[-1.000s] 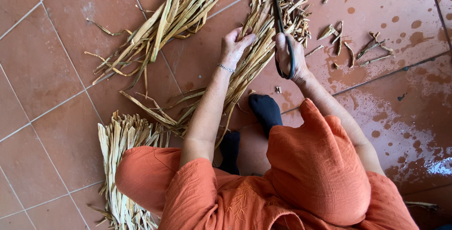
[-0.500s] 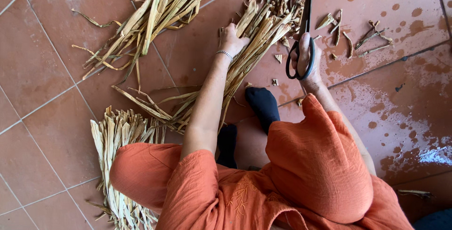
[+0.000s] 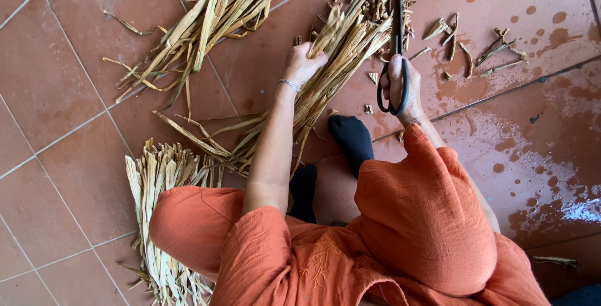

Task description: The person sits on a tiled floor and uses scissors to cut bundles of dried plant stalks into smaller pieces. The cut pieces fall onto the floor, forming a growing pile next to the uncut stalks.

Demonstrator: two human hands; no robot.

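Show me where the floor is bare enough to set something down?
Bare tiles lie left of the far leaf pile; wet tiles lie right of the scissors. It is crowded around the held bundle and scraps.

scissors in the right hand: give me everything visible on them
The scissors are large and black, matte, metal by the look. Two oval loop handles sit low, with the right hand gripping them, its fingers through or around the loops. The long blades look closed or nearly so, pointing up and away from the person, close to vertical in the head view. Their tips reach the cut ends of the dried leaf bundle that the left hand grips; actual contact is unclear.
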